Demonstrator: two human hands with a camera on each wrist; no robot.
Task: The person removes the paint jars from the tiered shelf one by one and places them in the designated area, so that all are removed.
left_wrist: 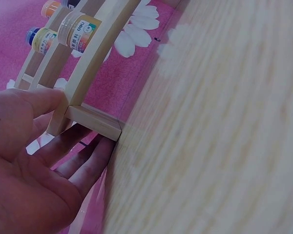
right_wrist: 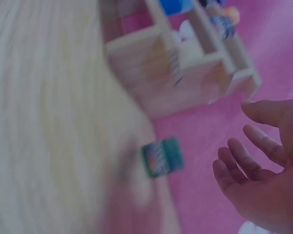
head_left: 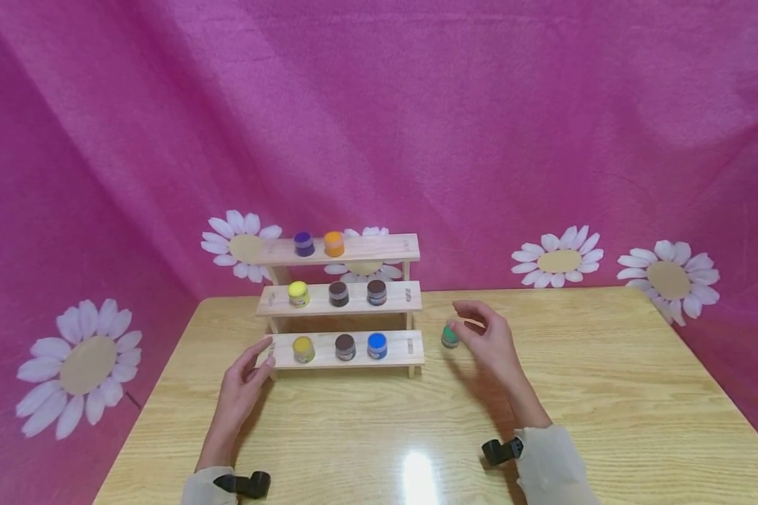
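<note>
My left hand [head_left: 238, 390] holds the left end of the bottom tier of a three-tier wooden rack [head_left: 391, 361]. In the left wrist view the thumb lies at the board's end and the other fingers reach beside the leg [left_wrist: 95, 122]. To the right of the rack, a small green paint jar [head_left: 450, 337] stands on the table. My right hand [head_left: 489, 344] hovers over it, fingers spread and holding nothing. The right wrist view, blurred, shows a gap between the fingertips and the green jar [right_wrist: 162, 157].
The bottom tier carries a dark yellow jar [head_left: 303, 349], a brown jar [head_left: 345, 347] and a blue jar [head_left: 377, 346]. Yellow [head_left: 299, 294] and dark jars [head_left: 338, 294] line the middle tier. Purple [head_left: 304, 244] and orange jars [head_left: 334, 244] stand on top. A pink flowered cloth [head_left: 480, 140] hangs behind the table [head_left: 354, 421].
</note>
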